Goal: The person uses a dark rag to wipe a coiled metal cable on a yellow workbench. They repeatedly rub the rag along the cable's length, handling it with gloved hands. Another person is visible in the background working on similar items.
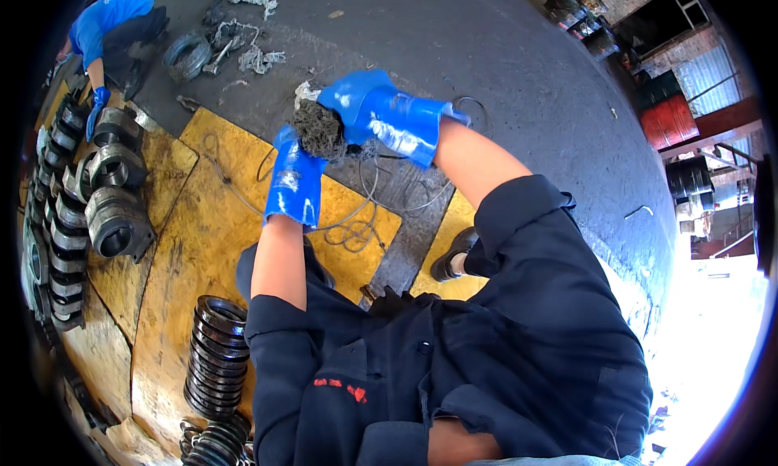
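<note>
Blue-gloved hands, two, on one grey rag wad [318, 130].
Right hand [387, 114] clenches the wad; left hand [294, 182] grips beneath, frame centre.

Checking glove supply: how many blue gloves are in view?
3. Left hand and right hand each wear one, both on a grey wad; a co-worker's glove is upper left. Their other hand is hidden.

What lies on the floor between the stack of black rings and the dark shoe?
In the head view, the person's own left forearm and dark jacket cross that stretch between the stack of black rings and the shoe, over yellow-painted floor with loops of thin wire.
</note>
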### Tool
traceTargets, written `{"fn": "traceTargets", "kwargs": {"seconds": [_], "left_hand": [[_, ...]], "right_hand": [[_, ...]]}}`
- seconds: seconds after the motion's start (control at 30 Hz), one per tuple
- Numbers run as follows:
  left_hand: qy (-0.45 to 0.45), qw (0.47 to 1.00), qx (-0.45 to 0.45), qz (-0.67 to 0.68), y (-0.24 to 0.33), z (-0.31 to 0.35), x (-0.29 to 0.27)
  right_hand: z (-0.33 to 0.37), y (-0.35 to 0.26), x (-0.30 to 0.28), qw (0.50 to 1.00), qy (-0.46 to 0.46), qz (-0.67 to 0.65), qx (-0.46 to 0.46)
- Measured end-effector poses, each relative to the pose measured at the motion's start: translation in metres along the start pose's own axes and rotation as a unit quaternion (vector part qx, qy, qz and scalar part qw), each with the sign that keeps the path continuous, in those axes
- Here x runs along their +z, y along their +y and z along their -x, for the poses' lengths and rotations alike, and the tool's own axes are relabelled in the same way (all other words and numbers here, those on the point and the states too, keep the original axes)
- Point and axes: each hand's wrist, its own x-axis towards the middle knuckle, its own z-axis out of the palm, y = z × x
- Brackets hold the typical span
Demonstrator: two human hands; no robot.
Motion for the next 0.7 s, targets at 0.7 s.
{"fn": "traceTargets", "kwargs": {"seconds": [0.7], "left_hand": [[0.266,0.743,-0.049,-0.612,0.117,0.083,0.029]], "right_hand": [[0.131,0.137,0.054,0.799,0.208,-0.473,0.308]]}}
